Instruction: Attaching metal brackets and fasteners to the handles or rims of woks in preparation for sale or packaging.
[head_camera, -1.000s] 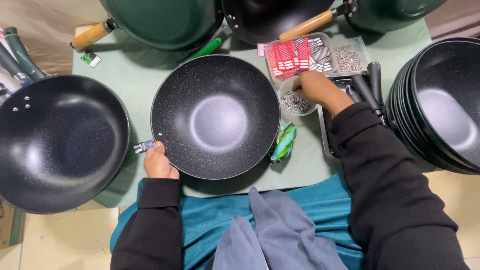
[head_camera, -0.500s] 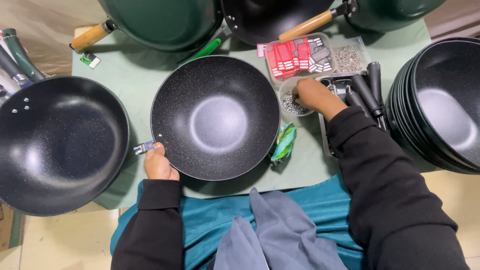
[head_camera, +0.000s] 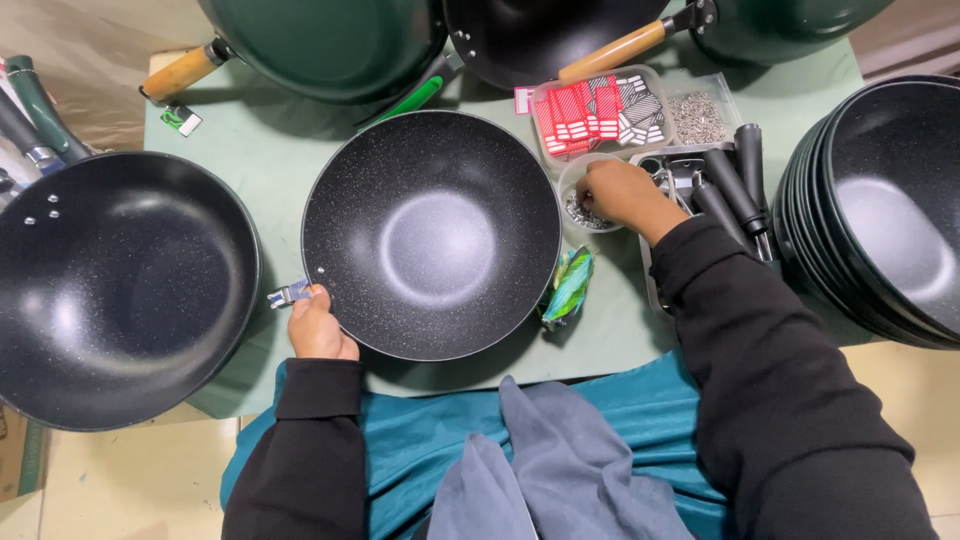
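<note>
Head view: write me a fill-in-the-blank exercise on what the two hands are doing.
1. The left hand grips the rim of the black speckled ____ in the middle of the table.
2. The right hand dips its fingers into a small round ____ of small metal parts.
3. The crumpled wrapper beside the middle pan is mostly ____ in colour.

Missing words: wok; bowl; green
</note>
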